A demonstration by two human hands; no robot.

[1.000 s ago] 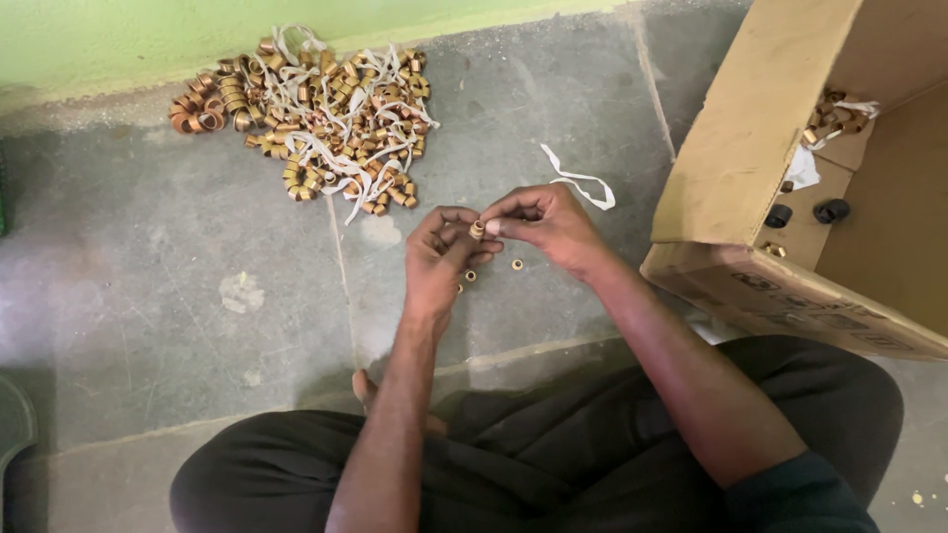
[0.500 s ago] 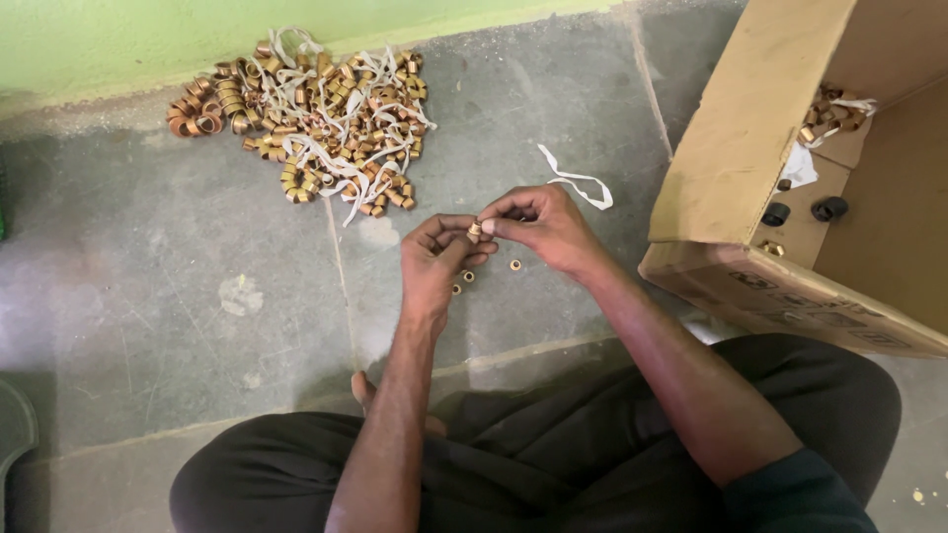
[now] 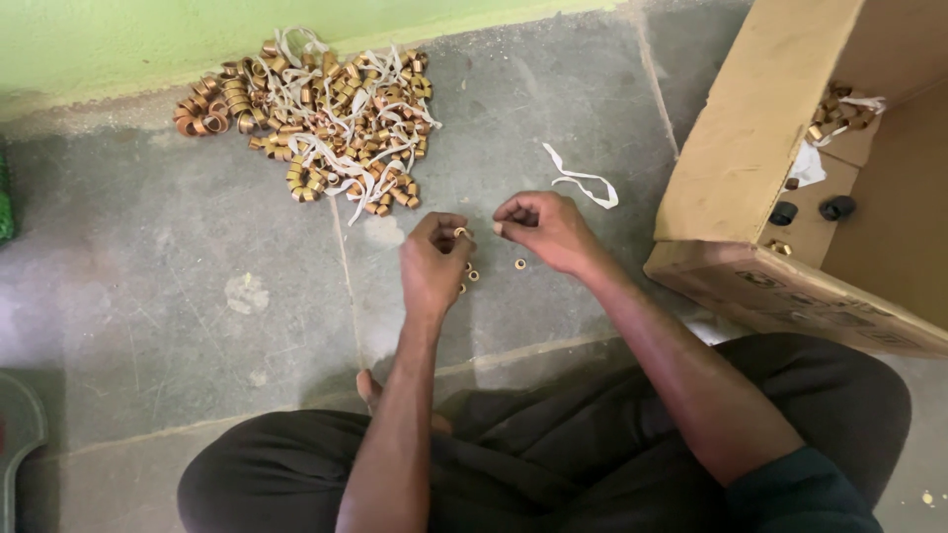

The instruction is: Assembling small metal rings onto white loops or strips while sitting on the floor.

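My left hand hovers over the grey floor and pinches a small brass ring between thumb and fingers. My right hand is a short gap to its right, fingers curled with the thumb and forefinger pinched; whether anything small is between them I cannot tell. A few loose brass rings lie on the floor below and between both hands. A large heap of brass rings tied in bundles with white strips lies further off near the green wall.
An open cardboard box lies on its side at the right, with some brass rings, white strips and two black caps inside. A loose white strip rests on the floor beyond my right hand. My crossed legs fill the bottom.
My hands were joined together over the rings; now they have drawn apart, the left keeping a ring and the right moving to the right.
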